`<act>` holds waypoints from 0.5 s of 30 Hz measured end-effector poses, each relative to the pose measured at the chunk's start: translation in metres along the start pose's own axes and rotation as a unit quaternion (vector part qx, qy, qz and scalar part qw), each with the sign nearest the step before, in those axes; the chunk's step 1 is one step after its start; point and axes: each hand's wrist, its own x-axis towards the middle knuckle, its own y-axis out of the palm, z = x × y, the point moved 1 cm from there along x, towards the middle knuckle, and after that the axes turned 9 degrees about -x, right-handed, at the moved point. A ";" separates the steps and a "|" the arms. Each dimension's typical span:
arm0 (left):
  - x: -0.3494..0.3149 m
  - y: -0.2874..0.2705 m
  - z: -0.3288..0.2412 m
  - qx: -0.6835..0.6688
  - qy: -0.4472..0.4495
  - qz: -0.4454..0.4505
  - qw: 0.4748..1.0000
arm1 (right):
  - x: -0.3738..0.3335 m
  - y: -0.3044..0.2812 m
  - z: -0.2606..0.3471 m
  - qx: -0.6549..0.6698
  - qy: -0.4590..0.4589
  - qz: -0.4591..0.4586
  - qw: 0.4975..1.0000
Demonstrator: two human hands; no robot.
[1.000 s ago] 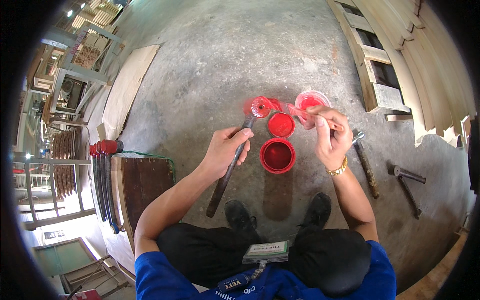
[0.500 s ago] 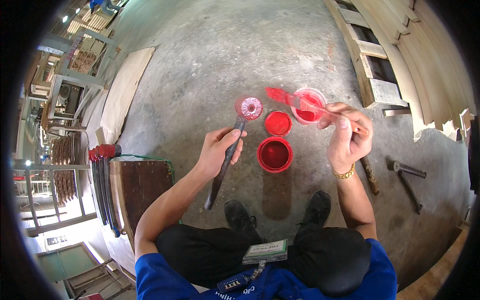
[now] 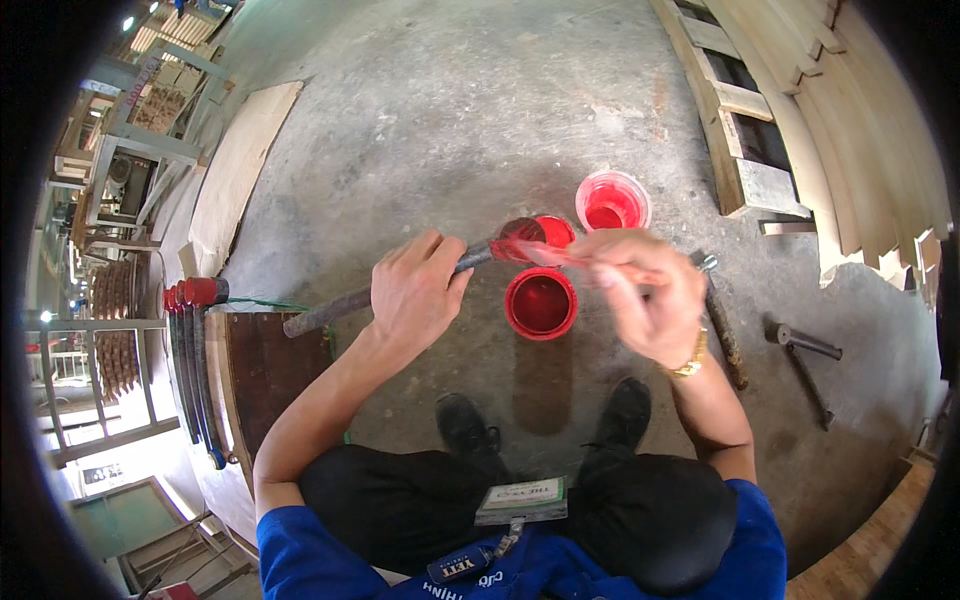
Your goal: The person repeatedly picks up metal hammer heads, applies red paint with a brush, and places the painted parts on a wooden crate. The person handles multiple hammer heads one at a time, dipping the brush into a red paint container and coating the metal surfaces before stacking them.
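Note:
Closed around the dark handle of a hammer (image 3: 325, 313) is my left hand (image 3: 415, 288); the handle lies slanted, its free end toward the left. The hammer's dark, reddish head hangs over the round red lid (image 3: 556, 230). My right hand (image 3: 648, 295), blurred by motion, grips a paintbrush (image 3: 560, 254) whose red bristles meet the hammer close to its head. Below the brush stands an open red paint pot (image 3: 541, 332). A translucent white tub (image 3: 642, 192) with red paint inside sits beyond my right hand.
Several hammers with red heads (image 3: 205, 291) lean against a dark brown box (image 3: 262, 370) at the left. On the right floor lie another hammer (image 3: 808, 343) and a rod-like handle (image 3: 727, 345). A wooden pallet (image 3: 770, 185) and stacked boards (image 3: 880, 130) flank the right side.
My left hand has turned the hammer so its head points right instead of away. My right hand has brought the paintbrush left and down from the white tub onto the hammer.

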 end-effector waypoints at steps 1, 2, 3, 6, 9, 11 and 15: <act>0.002 0.001 -0.001 -0.005 -0.001 0.006 1.000 | 0.000 0.005 -0.005 -0.027 -0.042 0.000 0.999; 0.002 0.001 -0.001 -0.007 -0.005 0.014 1.000 | 0.000 0.007 -0.010 -0.048 -0.021 -0.004 0.999; 0.001 0.001 -0.001 -0.010 -0.009 0.023 1.000 | 0.000 0.007 -0.015 -0.069 0.000 -0.009 0.998; 0.001 0.001 0.001 -0.008 -0.027 0.019 0.999 | -0.012 0.002 -0.020 -0.004 0.056 -0.020 0.998; 0.002 0.001 0.004 -0.006 -0.051 0.023 0.998 | -0.020 0.014 -0.009 -0.023 -0.028 -0.010 0.999; 0.004 0.001 0.005 -0.004 -0.042 0.021 0.999 | -0.015 0.019 -0.014 -0.028 -0.033 -0.004 0.999; 0.003 0.000 0.003 0.009 -0.020 0.025 0.999 | -0.014 0.012 -0.026 -0.045 0.023 -0.034 0.998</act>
